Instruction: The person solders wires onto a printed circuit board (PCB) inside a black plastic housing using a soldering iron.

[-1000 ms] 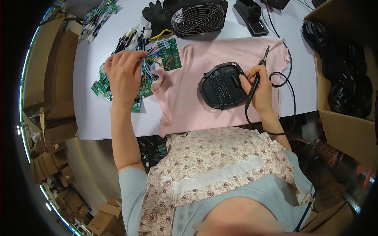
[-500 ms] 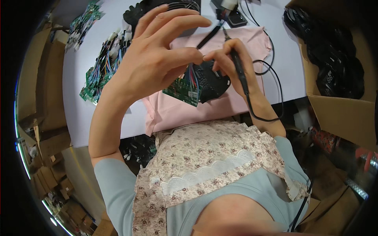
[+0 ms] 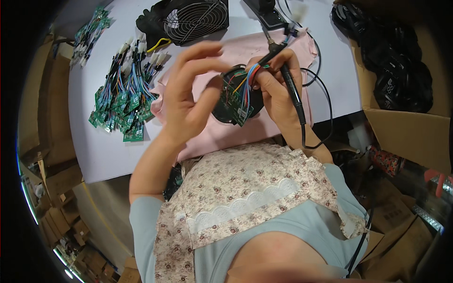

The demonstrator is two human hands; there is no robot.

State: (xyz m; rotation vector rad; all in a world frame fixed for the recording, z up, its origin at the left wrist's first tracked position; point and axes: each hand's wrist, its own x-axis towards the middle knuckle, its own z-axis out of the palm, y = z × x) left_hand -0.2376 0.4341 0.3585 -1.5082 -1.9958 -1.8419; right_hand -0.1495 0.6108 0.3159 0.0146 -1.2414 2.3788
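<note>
My right hand (image 3: 279,92) is closed around a soldering iron (image 3: 292,92) with a black handle, its metal tip pointing away from me. The same hand seems to pinch a bundle of coloured wires (image 3: 251,78) with a black sleeve. These wires run down to a green circuit board (image 3: 236,112), which lies over a round black housing (image 3: 257,100) on a pink cloth (image 3: 200,141). To the left of the board, my left hand (image 3: 191,92) is spread with its fingers apart, slightly blurred and holding nothing visible.
Wired green boards are heaped (image 3: 123,106) at left on the white table (image 3: 101,160), with another pile (image 3: 92,30) behind. A black fan (image 3: 198,21) stands at the far side. On the right, a cardboard box (image 3: 406,137) holds black parts (image 3: 401,70). The iron's cord (image 3: 325,87) loops beside my right arm.
My left hand has drawn back left and down, away from the right hand, uncovering the board and wires. The wire bundle now sits in my right hand's fingers. The view has shifted slightly.
</note>
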